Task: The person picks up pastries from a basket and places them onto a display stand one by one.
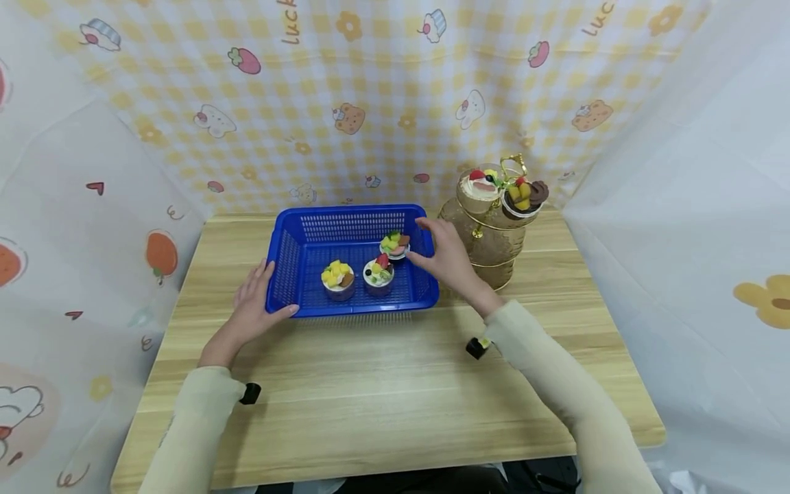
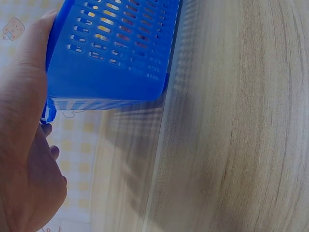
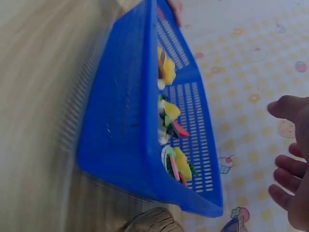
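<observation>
A blue plastic basket [image 1: 352, 310] stands on the wooden table with three small dessert cups inside. One cup is topped with yellow cubes [image 1: 337, 274]; beside it is a cup with a strawberry [image 1: 378, 273]; the third, a cup with green and yellow pieces [image 1: 395, 244], sits near the right wall. My left hand [image 1: 249, 307] holds the basket's near left corner, thumb along the front rim and fingers at the left side. Over the basket's right edge, my right hand [image 1: 453, 257] is spread, thumb and fingers apart beside the third cup, with nothing between them.
Just right of the basket stands a tiered stand [image 1: 494, 240] with gold rims. Its top tier bears a cream dessert cup [image 1: 479, 189] and a chocolate-topped cup [image 1: 522, 199]. A yellow checked cloth [image 1: 382, 89] hangs behind the table [image 1: 370, 391].
</observation>
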Tool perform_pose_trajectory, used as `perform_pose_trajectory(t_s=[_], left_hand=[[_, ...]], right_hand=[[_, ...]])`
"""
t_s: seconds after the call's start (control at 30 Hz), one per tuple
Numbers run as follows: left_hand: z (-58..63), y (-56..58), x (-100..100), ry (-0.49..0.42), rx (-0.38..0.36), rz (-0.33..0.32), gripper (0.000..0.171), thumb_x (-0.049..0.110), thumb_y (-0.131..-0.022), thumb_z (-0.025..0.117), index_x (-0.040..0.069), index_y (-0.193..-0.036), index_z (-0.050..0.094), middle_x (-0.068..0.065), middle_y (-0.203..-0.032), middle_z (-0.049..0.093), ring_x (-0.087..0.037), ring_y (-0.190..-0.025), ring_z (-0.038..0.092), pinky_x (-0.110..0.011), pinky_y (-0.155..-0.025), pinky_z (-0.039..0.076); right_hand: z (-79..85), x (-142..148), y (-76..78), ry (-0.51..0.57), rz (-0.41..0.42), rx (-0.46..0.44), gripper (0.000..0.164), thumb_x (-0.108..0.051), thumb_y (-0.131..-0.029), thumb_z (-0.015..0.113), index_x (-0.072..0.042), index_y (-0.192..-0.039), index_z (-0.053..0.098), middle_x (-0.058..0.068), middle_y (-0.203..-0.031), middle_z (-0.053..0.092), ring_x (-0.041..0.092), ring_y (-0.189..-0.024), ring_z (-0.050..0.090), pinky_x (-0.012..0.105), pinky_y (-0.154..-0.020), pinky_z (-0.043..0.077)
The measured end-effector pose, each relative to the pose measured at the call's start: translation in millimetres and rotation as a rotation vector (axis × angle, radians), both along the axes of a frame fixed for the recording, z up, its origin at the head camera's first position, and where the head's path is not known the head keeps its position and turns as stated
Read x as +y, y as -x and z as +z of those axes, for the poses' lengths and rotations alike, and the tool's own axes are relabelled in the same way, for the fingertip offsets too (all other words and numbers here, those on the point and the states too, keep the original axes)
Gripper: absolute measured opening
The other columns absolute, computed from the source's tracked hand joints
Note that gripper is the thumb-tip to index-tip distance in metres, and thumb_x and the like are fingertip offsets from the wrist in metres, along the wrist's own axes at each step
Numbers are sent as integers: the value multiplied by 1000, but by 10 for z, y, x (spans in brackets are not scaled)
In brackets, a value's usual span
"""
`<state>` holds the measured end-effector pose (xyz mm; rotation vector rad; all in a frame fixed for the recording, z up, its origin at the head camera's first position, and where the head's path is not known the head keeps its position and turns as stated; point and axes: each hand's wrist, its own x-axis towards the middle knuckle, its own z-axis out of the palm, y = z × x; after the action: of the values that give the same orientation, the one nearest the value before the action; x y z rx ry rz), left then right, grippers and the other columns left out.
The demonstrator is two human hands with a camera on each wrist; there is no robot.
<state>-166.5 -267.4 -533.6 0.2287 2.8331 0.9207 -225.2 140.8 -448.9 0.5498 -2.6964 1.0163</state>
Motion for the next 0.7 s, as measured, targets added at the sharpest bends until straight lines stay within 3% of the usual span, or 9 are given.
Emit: perform_pose_trajectory(t_s=[0.17,0.3,0.47,0.6,0.7], left_hand=[[14,-3,6,4,1,-1,112,55,-86,69,19,-160,-8,-12,-168,-12,-44,-153,-10,-75,-114,-2],[11,-6,8,7,5,1,112,55,-86,69,19,-160,-7,-14,-168,-10,-45,-153,-8,-75,-114,-1],[5,0,8,8,13,0,112,56,-86,69,19,-160,-7,-13,-168,-10,-45,-153,-7,-75,-114,0],[0,5,9,1,15,-5,112,55,-86,69,18,-160,-7,-14,-168,-10,-43,-154,-9,-75,-114,-1],[-3,6,3,-3,13,-4,112,54,-86,69,18,-160,-7,-15,-168,-9,-43,-154,-10,-75,-115,-1]], right_hand=[[-7,-185,390,-113,-22,-148,71,-35,-84,77,-6,-142,49,14,-134,61,32,-126,52,46,-107,44],[-45,-315,657,-176,-57,-216,70,-39,-84,77,-4,-139,51,14,-135,61,32,-125,54,46,-105,46],[-85,-436,891,-304,-42,-253,68,-40,-82,78,-2,-134,57,16,-134,62,33,-123,57,45,-105,47],[-114,-473,990,-375,-36,-285,58,-38,-81,79,-2,-123,62,15,-119,68,30,-106,63,44,-93,53],[-133,-500,1020,-393,-36,-321,43,-38,-81,79,-4,-105,65,10,-97,67,25,-85,61,41,-78,53]])
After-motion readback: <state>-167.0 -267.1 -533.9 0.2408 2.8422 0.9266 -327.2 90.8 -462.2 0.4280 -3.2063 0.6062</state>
